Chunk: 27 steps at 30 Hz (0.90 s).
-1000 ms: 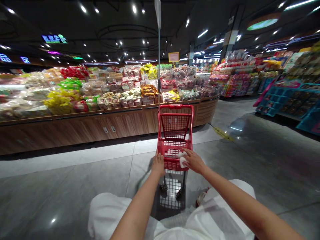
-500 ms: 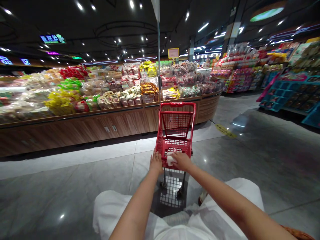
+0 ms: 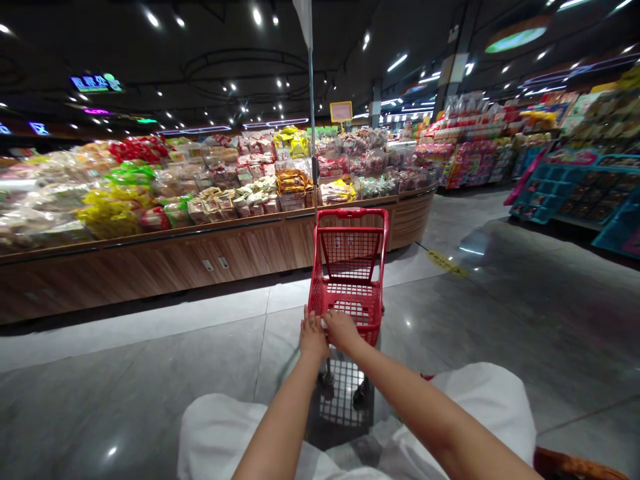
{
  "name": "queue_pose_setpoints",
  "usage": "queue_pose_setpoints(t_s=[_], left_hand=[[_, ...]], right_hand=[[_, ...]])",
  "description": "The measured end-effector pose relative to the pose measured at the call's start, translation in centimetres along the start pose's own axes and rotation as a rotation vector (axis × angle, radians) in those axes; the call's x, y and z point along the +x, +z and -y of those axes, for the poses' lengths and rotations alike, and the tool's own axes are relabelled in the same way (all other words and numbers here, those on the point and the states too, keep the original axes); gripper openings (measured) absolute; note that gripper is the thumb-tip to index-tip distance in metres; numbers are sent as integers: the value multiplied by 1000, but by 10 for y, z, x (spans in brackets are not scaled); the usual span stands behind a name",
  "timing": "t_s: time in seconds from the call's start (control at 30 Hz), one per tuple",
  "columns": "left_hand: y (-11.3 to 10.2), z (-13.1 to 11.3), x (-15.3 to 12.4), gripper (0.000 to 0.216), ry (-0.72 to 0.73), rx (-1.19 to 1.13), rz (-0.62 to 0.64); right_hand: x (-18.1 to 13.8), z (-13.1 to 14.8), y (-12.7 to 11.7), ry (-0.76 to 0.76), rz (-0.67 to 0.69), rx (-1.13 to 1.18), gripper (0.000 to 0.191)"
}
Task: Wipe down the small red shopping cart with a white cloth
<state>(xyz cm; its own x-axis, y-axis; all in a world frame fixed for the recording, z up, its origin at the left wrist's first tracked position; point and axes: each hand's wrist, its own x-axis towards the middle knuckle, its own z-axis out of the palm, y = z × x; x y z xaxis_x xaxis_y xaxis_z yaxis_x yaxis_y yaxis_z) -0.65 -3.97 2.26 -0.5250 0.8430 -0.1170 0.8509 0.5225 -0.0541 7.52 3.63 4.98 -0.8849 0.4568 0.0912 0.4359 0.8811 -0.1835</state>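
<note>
A small red shopping cart (image 3: 379, 267) with mesh sides stands in front of my knees. My left hand (image 3: 314, 337) grips its near left corner, fingers over the rim. Beside it, my right hand (image 3: 342, 331) is closed and pressed to the near edge, close to the left fingers. Only a sliver of a white wipe (image 3: 324, 324) shows at the right fingertips; the rest is hidden under the hand. A thin pole (image 3: 312, 100) rises from the cart's left side.
Past the cart runs a long wood-panelled display counter (image 3: 150, 273) heaped with bagged goods. Blue display racks (image 3: 540, 190) stand at right, near stacked colourful packages (image 3: 480, 160). A yellow floor marking (image 3: 447, 263) lies on the grey tiles. My white-clothed knees (image 3: 483, 400) flank the cart.
My right hand has moved left along the cart's near edge with the white wipe, up to my left hand. The left hand has hardly moved. The view has shifted slightly.
</note>
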Motion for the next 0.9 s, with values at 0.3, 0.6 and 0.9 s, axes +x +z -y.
queue_pose_setpoints(t_s=[0.3, 0.6, 0.9], left_hand=[[7, 20, -6, 82, 42, 59, 2], [28, -9, 4, 76, -62, -61, -35], [14, 9, -8, 78, -48, 28, -40]], right_hand=[[-51, -70, -14, -96, 32, -62, 36], [-34, -47, -9, -31, 34, -24, 36], [-24, -29, 3, -109, -23, 34, 35]])
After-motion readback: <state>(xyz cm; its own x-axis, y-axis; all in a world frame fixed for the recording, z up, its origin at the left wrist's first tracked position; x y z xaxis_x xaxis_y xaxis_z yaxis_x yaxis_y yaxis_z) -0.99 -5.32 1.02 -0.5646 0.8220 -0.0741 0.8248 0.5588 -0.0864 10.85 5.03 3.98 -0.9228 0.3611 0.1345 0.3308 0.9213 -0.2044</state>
